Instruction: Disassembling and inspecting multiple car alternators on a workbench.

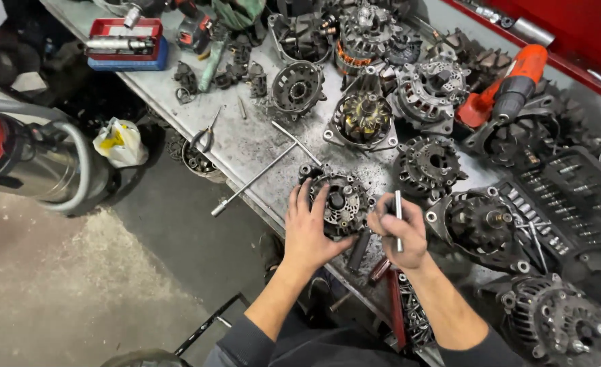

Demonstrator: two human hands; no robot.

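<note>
A round black-and-silver alternator (344,199) lies at the near edge of the grey metal workbench (249,139). My left hand (308,230) rests flat against its left side, fingers spread over the housing. My right hand (399,231) is just to the right of it, closed around a slim silver metal tool (398,219) that stands upright in the fist. Both forearms come up from the bottom of the view.
A long T-handle wrench (263,170) lies left of the alternator. Several more alternators and housings (428,163) crowd the bench behind and to the right. An orange-and-black power tool (511,88), a socket tray (572,197), a red-and-blue case (125,44), pliers (206,132). Concrete floor on the left.
</note>
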